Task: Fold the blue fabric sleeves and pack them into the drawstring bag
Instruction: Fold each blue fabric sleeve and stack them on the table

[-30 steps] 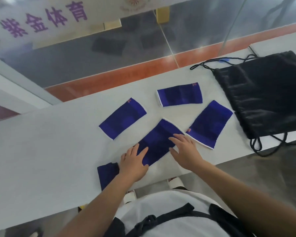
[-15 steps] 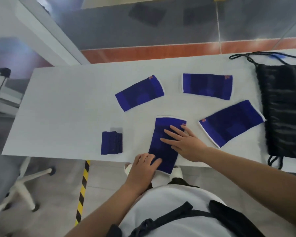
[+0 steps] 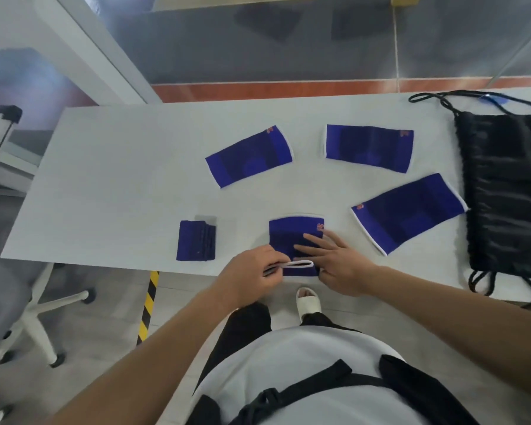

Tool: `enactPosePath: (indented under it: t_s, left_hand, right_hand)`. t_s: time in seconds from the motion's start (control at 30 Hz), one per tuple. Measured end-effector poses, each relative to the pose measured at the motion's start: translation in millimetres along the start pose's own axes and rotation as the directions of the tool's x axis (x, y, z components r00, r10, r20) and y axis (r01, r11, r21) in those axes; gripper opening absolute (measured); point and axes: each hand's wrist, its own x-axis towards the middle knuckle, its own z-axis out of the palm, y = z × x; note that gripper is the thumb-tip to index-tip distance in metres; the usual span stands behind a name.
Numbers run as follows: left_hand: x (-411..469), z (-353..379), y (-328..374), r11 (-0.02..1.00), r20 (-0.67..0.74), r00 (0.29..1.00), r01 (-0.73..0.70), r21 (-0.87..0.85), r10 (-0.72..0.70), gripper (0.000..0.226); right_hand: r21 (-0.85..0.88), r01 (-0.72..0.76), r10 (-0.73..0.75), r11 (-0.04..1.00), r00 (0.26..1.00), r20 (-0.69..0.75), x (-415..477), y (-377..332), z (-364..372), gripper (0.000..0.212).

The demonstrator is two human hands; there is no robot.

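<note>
Head view: the left hand [image 3: 252,273] pinches the near white hem of a blue sleeve [image 3: 292,237] at the table [image 3: 111,185] edge; the right hand [image 3: 334,259] lies flat and spread on it; black bag [image 3: 506,191] at 3 o'clock

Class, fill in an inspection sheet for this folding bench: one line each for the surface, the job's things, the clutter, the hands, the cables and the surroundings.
Surface: white table, bare at its left end.
Job's things: three flat blue sleeves; a fourth sleeve at the near edge, mid-fold; one folded sleeve to its left; black bag lying flat at the right end, nothing packed as far as can be seen.
Clutter: nothing seen.
Hands: left hand pinches the fourth sleeve's white hem, lifted; right hand lies flat on it.
Cables: only the bag's drawstrings.
Surroundings: chair at left, striped floor tape, glass wall behind.
</note>
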Motion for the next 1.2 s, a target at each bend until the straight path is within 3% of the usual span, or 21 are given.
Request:
enactPosePath:
  t_s: [0.07,0.13,0.23,0.37,0.5,0.67,0.87,1.0,1.2]
  left_hand:
    - [13.2,-8.5,3.7,0.998,0.038,0.999,0.035,-0.054,-0.032,0.026]
    - [29.7,-16.1,4.0,0.993,0.057,0.996,0.070,-0.090,-0.065,0.027]
    - [57.3,-23.4,-2.1,0.976,0.069,0.989,0.138,-0.170,-0.128,0.026]
    - [90.8,-25.0,-11.8,0.949,0.062,0.983,0.184,-0.255,-0.174,0.023]
    - [109.0,-19.5,-21.1,0.897,0.096,0.965,0.263,-0.356,-0.245,0.029]
    - [87.8,-2.0,-30.8,0.859,0.074,0.955,0.291,-0.421,-0.287,0.065]
    - [59.8,12.0,-43.2,0.874,-0.064,0.932,0.310,-0.374,-0.358,0.064]
    - [53.0,13.8,-47.7,0.902,-0.044,0.954,0.266,-0.340,-0.298,0.060]
    - [47.3,11.6,-46.9,0.895,-0.014,0.962,0.247,-0.371,-0.271,0.073]
  right_hand:
    - [0.092,-0.020,0.029,0.996,0.995,-0.097,0.7,-3.7,2.6,0.062]
    - [0.343,-0.046,0.132,0.938,0.964,-0.229,-2.1,-6.8,3.7,0.063]
    - [0.768,-0.075,0.382,0.636,0.895,-0.229,-5.8,-12.3,-0.9,0.052]
    - [0.887,-0.197,0.664,0.417,0.733,-0.149,7.7,-18.2,-10.5,0.020]
    - [0.930,-0.255,0.783,0.264,0.620,-0.052,23.5,-20.8,-15.0,0.010]
    - [0.892,-0.351,0.857,0.286,0.509,-0.075,32.5,-25.4,-12.2,0.008]
    - [0.835,-0.426,0.876,0.348,0.466,-0.128,37.5,-32.0,-6.8,0.005]
    - [0.802,-0.452,0.867,0.390,0.474,-0.154,39.9,-37.6,-8.8,0.004]
    - [0.742,-0.484,0.821,0.465,0.549,-0.157,38.6,-40.0,-13.7,0.006]
